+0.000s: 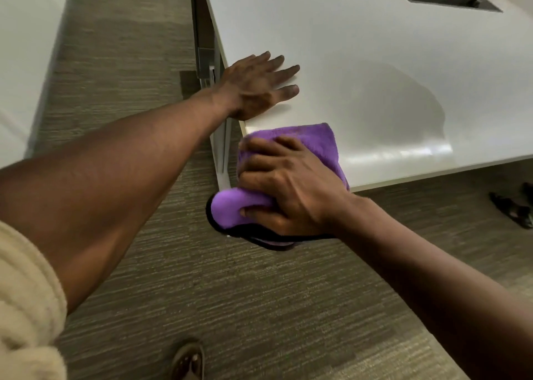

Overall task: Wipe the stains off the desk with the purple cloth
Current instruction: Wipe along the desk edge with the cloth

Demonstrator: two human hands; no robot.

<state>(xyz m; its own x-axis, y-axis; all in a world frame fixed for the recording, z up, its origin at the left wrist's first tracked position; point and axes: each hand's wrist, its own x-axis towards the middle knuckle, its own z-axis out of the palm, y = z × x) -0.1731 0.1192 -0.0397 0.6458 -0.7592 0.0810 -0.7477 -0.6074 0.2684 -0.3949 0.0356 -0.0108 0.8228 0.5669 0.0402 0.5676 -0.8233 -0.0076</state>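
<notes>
Your right hand (285, 183) grips purple cloth (305, 148) at worktop (375, 47) near corner, half hanging off edge. Left hand (253, 86) flat, fingers spread, bracing by side edge. No stains visible; prob. near done w/ this corner, rest unclear.

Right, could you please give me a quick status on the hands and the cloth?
Left hand flat on the desk, open. Right hand gripping the purple cloth at the desk's near corner, part hanging off the edge. Nothing in the way.

Two hands (256, 86) (291, 183), one purple cloth (317, 140), one desk (375, 47), two sandals (189, 361) (512, 209).
</notes>
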